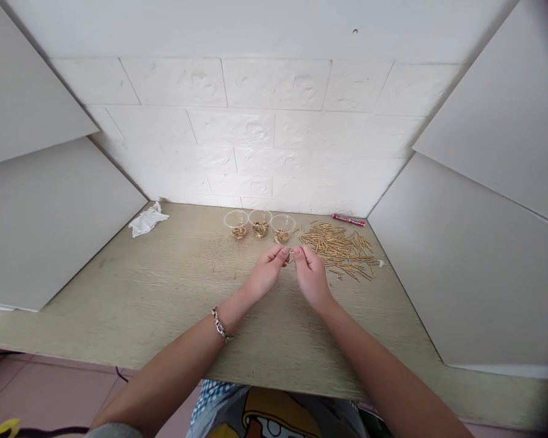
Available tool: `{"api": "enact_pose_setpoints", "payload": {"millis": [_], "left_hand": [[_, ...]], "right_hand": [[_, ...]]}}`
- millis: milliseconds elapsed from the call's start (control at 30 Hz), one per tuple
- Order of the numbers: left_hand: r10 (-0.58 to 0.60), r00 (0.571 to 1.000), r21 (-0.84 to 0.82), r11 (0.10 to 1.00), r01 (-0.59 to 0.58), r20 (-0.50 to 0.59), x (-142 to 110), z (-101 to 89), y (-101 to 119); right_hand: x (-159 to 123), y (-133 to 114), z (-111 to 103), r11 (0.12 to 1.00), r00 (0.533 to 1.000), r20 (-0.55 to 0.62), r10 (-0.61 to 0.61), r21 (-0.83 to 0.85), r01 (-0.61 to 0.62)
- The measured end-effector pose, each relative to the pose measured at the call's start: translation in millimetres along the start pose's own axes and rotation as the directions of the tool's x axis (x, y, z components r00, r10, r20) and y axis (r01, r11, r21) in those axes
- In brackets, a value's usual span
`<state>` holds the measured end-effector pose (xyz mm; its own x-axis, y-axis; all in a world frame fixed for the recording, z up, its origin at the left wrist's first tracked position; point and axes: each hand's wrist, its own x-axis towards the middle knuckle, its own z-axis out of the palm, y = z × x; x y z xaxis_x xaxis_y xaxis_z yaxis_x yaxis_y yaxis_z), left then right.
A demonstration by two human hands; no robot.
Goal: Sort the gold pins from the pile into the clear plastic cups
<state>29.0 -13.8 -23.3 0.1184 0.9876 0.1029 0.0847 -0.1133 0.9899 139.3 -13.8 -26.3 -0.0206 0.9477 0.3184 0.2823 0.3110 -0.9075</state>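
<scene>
My left hand (267, 271) and my right hand (311, 274) meet above the middle of the table, thumbs and fingers pinched close together. Between the fingertips shows a thin gold-coloured rod (291, 256), mostly covered by the fingers. Just right of my right hand spreads a loose pile of thin gold-coloured rods (333, 243). Beyond my hands stand three clear plastic cups: a left cup (236, 219), a middle cup (260, 217) and a right cup (283, 222). Each has small gold-coloured pieces at its bottom, too small to make out exactly.
A red marker pen (348, 220) lies at the back right, by the white brick-patterned wall (278, 134). Crumpled white tissue (148, 219) rests at the back left. Tiny specks dot the table (164, 292) left of the cups. White panels (41, 225) close both sides.
</scene>
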Motion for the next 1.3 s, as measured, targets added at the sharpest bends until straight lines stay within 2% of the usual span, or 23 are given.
{"api": "enact_pose_setpoints", "payload": {"millis": [100, 167, 233, 300, 400, 500, 633, 767, 1300], "left_hand": [[-0.016, 0.996, 0.028, 1.000, 0.013, 0.091, 2.8, -2.2, -1.5], [-0.040, 0.988, 0.146, 0.989, 0.018, 0.149, 4.3, -5.9, -1.4], [-0.046, 0.989, 0.321, 0.947, -0.001, 0.139, 5.8, -10.8, -1.2], [-0.009, 0.997, 0.451, 0.892, -0.028, 0.080, 7.8, -16.0, -1.7], [0.062, 0.998, 0.515, 0.856, -0.050, -0.006, 11.7, -22.3, -5.1], [0.082, 0.996, 0.544, 0.837, -0.052, -0.030, 14.8, -25.1, -9.8], [0.089, 0.996, 0.587, 0.806, -0.075, 0.006, 15.1, -24.6, -12.8], [0.086, 0.996, 0.591, 0.803, -0.073, 0.006, 12.9, -23.1, -12.5], [0.098, 0.995, 0.603, 0.792, -0.095, 0.029, 12.3, -22.0, -13.0]], "right_hand": [[3.2, 3.5, -1.6, 1.000, 0.999, -0.034, 0.006, 0.031, -0.005], [6.6, 8.5, -3.8, 0.998, 0.999, -0.035, -0.034, -0.057, 0.032], [10.2, 14.8, -6.2, 0.970, 0.995, 0.005, -0.099, -0.221, 0.097], [13.0, 20.8, -7.4, 0.897, 0.986, 0.097, -0.136, -0.411, 0.165], [14.5, 26.3, -5.9, 0.742, 0.961, 0.261, -0.093, -0.625, 0.242], [13.4, 27.1, -2.1, 0.632, 0.931, 0.363, -0.029, -0.715, 0.299], [11.8, 26.0, 0.6, 0.557, 0.906, 0.422, -0.003, -0.752, 0.352], [11.9, 25.8, -0.1, 0.544, 0.899, 0.438, -0.002, -0.754, 0.368], [9.4, 28.2, 2.2, 0.609, 0.878, 0.478, 0.020, -0.703, 0.368]]}}
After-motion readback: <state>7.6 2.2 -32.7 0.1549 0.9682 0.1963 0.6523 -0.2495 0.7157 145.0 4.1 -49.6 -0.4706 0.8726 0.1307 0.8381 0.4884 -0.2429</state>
